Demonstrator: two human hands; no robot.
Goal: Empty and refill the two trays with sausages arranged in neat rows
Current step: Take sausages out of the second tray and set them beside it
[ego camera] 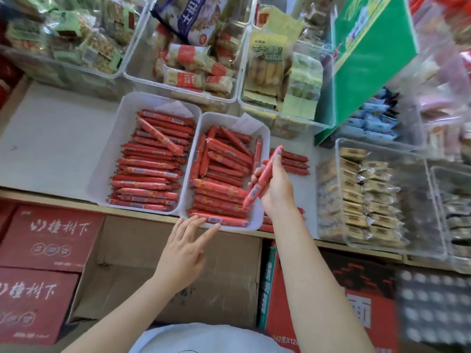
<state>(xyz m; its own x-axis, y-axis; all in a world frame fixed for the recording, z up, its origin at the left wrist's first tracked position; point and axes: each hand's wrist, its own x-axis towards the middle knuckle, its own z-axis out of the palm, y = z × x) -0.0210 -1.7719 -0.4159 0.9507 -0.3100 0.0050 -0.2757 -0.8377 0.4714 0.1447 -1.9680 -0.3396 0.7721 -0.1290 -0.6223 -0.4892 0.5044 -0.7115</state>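
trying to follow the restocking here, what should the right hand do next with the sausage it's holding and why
Probably lay the held sausage flat in the right tray, parallel to the neat near rows. The right hand grips it tilted above that tray, whose far half is a jumble of crossed sausages, while the left hand touches the tray's near edge with straight fingers, seemingly steadying it.

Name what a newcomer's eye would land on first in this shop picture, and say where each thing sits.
Two white trays of red sausages sit mid-counter: the left tray in fairly neat rows, the right tray jumbled. Above the right tray's near corner, the right hand grips one sausage, while the left hand touches its front rim.
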